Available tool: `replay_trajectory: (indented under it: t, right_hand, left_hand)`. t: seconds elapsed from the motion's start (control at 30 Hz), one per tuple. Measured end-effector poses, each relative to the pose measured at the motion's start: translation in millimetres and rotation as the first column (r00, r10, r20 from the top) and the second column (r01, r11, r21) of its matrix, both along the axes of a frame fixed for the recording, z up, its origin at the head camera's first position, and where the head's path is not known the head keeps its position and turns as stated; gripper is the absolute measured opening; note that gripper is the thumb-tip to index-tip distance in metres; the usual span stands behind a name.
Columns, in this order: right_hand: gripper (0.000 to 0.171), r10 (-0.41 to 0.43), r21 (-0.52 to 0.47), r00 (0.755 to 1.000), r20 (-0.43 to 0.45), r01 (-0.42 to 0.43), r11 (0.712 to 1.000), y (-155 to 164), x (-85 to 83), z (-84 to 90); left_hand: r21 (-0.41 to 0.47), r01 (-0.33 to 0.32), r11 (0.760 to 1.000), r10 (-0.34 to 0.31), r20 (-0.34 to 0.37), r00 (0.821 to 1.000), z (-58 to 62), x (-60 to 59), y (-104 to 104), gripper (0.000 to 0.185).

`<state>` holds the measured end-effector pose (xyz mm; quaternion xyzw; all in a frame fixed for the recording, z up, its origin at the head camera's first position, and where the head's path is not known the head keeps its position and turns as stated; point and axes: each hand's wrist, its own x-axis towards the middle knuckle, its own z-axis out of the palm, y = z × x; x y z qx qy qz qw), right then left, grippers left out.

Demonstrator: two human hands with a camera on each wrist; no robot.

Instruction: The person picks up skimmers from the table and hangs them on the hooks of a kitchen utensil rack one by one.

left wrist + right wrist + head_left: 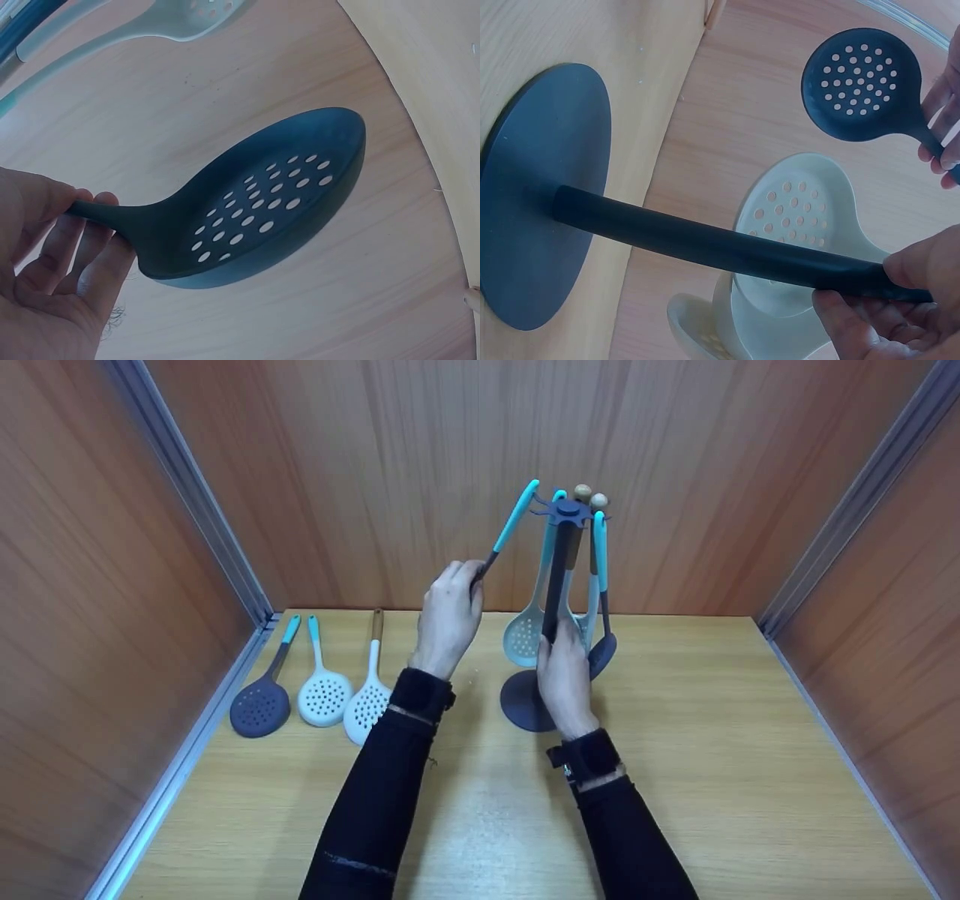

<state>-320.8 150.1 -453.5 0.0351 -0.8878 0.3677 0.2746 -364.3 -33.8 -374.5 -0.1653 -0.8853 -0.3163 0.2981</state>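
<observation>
My left hand (pixel 450 611) pinches a dark skimmer (pixel 262 202) low on its neck, near the perforated bowl. The skimmer's turquoise handle (pixel 516 517) slants up, its tip right at a hook of the dark utensil stand (pixel 568 512); in the head view my hand hides its bowl. My right hand (pixel 566 675) grips the stand's upright pole (pixel 727 251), thumb on one side and fingers round the other. From the stand hang a pale slotted spoon (pixel 523 637), a dark utensil with a turquoise handle (pixel 602 547) and wooden-handled utensils (pixel 583 493).
On the table at left lie three skimmers: a dark one (pixel 260 707), a light blue one (pixel 325 696) and a white one with a wooden handle (pixel 367 707), partly behind my left sleeve. The stand's round base (pixel 525 701) rests on the table. Wooden panels (pixel 480 435) enclose the back and sides.
</observation>
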Motion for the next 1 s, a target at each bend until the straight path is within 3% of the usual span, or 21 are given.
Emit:
replay_trajectory:
  t: [0.07, 0.3, 1.0]
  right_hand:
    - [0.026, -0.001, -0.001, 1.0, -0.003, 0.001, 1.0, -0.1, -0.1, -0.2]
    - [0.054, 0.027, -0.033, 0.999, -0.018, -0.028, 0.999, 0.7, -0.2, -1.4]
    - [0.051, 0.021, -0.04, 1.0, -0.008, -0.022, 0.999, 0.1, -0.8, -1.5]
  left_hand:
    - [-0.007, -0.002, 1.0, 0.002, -0.005, 1.0, 0.1, -0.1, -0.1, 0.025]
    - [-0.011, 0.002, 1.0, -0.002, -0.005, 1.0, -0.7, -0.2, -0.4, 0.025]
    - [-0.034, -0.027, 0.999, 0.028, 0.03, 0.999, -5.0, 2.4, 1.2, 0.025]
